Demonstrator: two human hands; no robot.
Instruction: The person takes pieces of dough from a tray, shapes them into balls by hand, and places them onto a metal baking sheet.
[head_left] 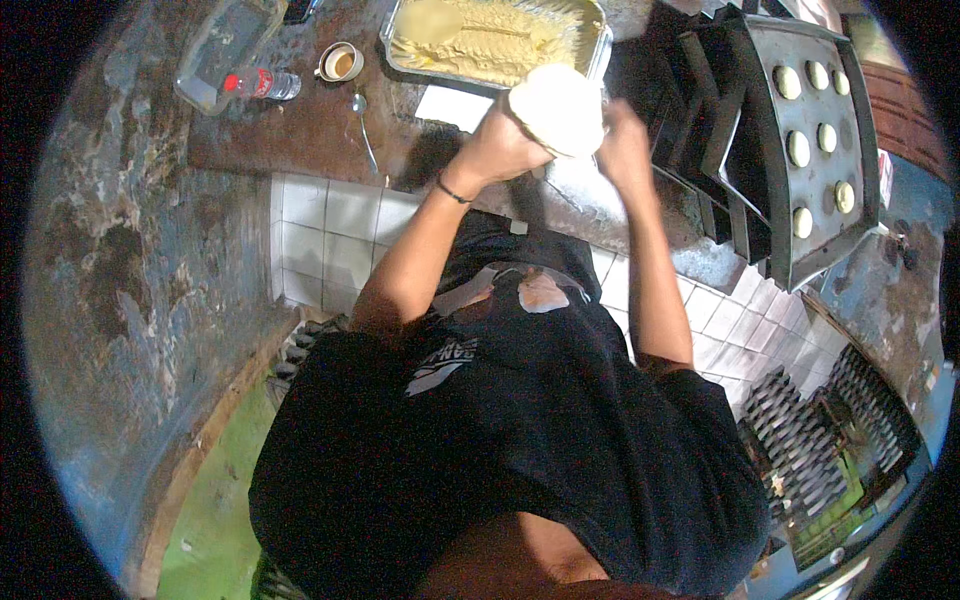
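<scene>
A pale, rounded piece of dough (558, 112), overexposed and nearly white, is held up in my left hand (502, 146), whose fingers wrap round its left and lower side. My right hand (625, 150) is at the right edge of the dough, smeared by motion. I cannot make out whether its fingers pinch anything. Just beyond the hands stands a metal pan (601, 62) of yellow, paste-like filling (500, 45), with a smooth pale round lump (428, 20) at its left.
Stacked dark baking trays (770, 150) stand at the right, the top one bearing several small dough rounds (798, 148). At left are a cup (341, 63) of brown liquid, a spoon (364, 130), a red-capped bottle (264, 84) and a clear plastic container (225, 45). A white rectangular piece (452, 107) lies before the pan.
</scene>
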